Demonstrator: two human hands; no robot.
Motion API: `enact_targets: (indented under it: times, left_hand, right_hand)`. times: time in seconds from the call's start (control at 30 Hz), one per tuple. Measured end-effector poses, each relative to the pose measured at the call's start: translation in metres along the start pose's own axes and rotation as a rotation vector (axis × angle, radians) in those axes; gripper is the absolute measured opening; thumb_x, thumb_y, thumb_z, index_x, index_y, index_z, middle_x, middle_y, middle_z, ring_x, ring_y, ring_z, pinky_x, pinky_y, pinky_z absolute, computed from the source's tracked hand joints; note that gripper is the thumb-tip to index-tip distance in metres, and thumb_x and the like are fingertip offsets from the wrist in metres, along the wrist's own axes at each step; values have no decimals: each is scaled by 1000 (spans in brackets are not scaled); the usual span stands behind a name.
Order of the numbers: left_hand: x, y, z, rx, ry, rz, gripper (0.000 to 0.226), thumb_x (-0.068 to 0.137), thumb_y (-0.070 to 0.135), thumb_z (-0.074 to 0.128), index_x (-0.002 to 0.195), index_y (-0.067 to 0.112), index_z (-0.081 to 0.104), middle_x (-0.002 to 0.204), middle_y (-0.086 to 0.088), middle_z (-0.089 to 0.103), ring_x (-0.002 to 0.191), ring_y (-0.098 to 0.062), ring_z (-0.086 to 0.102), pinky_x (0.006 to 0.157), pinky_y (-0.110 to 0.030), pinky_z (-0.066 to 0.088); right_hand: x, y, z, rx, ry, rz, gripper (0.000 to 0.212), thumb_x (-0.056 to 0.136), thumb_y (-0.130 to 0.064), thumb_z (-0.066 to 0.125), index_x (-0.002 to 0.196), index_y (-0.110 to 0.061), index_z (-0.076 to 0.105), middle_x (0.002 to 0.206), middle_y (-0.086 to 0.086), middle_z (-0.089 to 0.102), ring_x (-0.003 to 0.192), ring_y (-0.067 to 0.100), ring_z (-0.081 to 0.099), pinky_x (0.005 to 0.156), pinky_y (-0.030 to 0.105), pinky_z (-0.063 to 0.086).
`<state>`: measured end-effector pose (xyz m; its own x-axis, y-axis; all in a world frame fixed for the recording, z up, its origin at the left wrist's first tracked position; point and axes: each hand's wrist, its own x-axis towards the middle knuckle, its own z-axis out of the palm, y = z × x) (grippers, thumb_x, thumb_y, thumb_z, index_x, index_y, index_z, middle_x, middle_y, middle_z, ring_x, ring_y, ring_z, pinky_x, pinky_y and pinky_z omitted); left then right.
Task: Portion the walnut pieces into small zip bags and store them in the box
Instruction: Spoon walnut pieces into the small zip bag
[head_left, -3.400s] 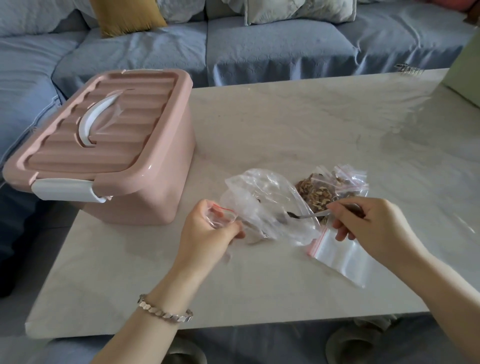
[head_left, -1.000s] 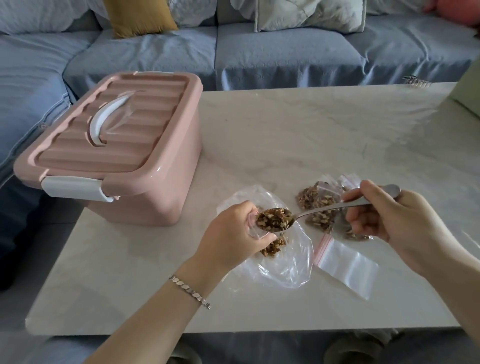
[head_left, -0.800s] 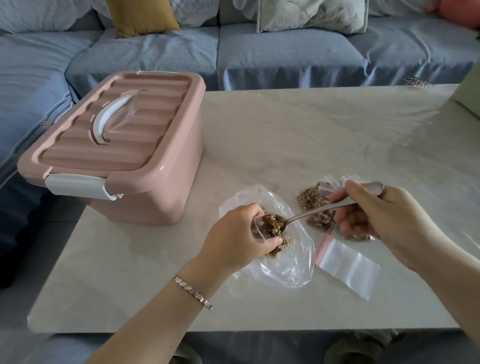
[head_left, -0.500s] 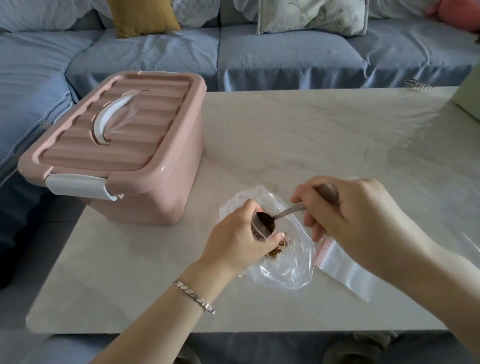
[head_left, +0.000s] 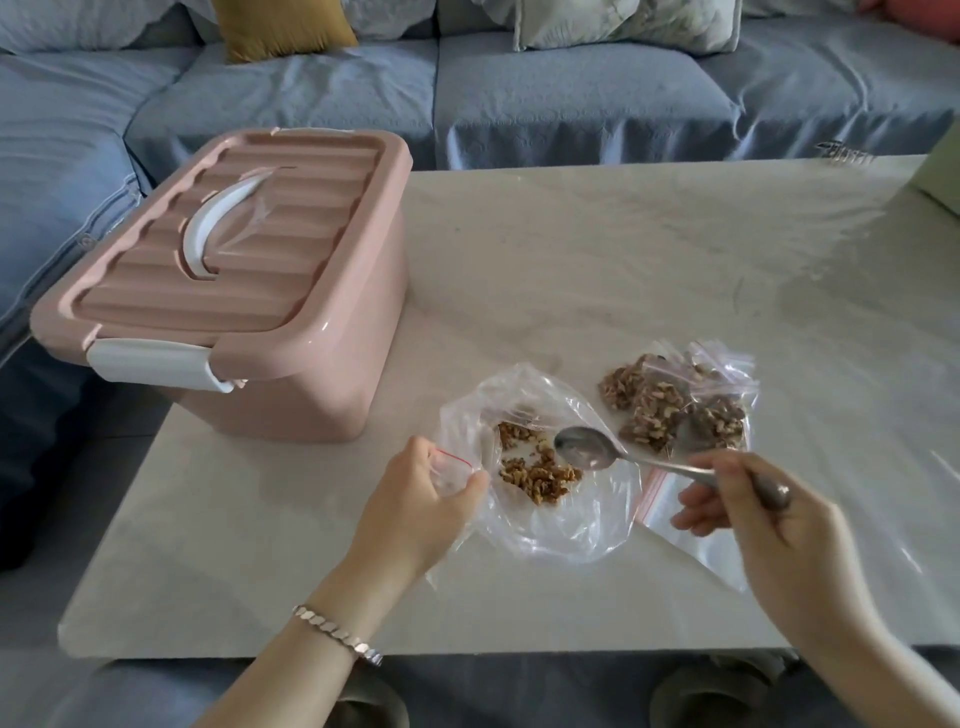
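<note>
Left hand (head_left: 421, 501) pinches zip bag (head_left: 453, 470), right hand (head_left: 769, 525) holds spoon (head_left: 584, 448).

far table (head_left: 649, 249) open | pink box (head_left: 249, 312) blocks left

— Where's the left hand (head_left: 418, 501)?
— Its forearm comes up from bottom centre (bare, like the other). The fingers are curled, and thumb and forefinger pinch the small zip bag (head_left: 453, 470) at its mouth.
— And the right hand (head_left: 769, 525)?
— It reaches in from the lower right, fingers wrapped round the handle of the spoon (head_left: 589, 453).
</note>
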<state>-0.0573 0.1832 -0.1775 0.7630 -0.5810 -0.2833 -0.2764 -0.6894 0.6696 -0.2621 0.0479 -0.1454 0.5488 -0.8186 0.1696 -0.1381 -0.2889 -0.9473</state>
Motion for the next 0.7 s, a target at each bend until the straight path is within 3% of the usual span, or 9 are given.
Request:
enact_targets:
  times: [0.07,0.13,0.27,0.33,0.47,0.6,0.7]
  left_hand:
    - [1,1,6,31,-78,-21,33,78,54,57,94,26,48,101,7,56,83,-5,55,61,-21,39]
    - [3,4,10,44,-134,-46,37,79,55,55,100,25,48,103,7,56,88,-9,57,68,-26,42]
    - [7,5,15,137,-71,-89,41,80,51,56,105,20,50,109,1,49,103,-19,51,84,-31,43]
    - [8,4,15,183,-12,-87,41,79,51,57,104,19,51,112,-3,41,108,-23,44,90,-32,42]
    - [9,5,16,-117,-182,-167,29,80,45,61,97,24,51,101,6,52,87,-6,52,65,-22,38]
    - [9,12,25,-408,-225,-183,25,84,33,62,104,22,52,93,16,53,82,2,51,64,-17,37]
    - [5,18,29,-540,-232,-209,25,85,29,62,105,19,50,90,7,56,74,-4,54,57,-16,41]
  right_hand:
    - [-7,18,8,-2,18,45,23,84,-46,48,80,-34,67,70,-6,70,58,12,67,59,25,56]
    - [-12,31,15,-27,22,54,24,84,-32,45,81,-42,66,73,-9,70,62,10,68,61,23,56]
    - [-22,38,16,-91,-15,-7,25,85,-66,36,94,-57,58,82,-17,68,70,3,67,65,9,50]
    - [-27,43,16,-115,-18,-6,29,84,-69,32,98,-58,56,82,-14,68,71,0,66,66,5,48]
    - [-34,49,22,-129,-2,-5,39,85,-70,30,94,-44,58,77,-8,67,68,0,66,64,7,49]
    - [-36,48,33,-63,27,105,50,78,-76,32,86,-36,62,76,-14,68,62,3,66,60,8,49]
    - [-36,49,40,-20,28,188,36,89,-54,41,86,-27,64,73,-6,70,60,9,67,59,17,54]
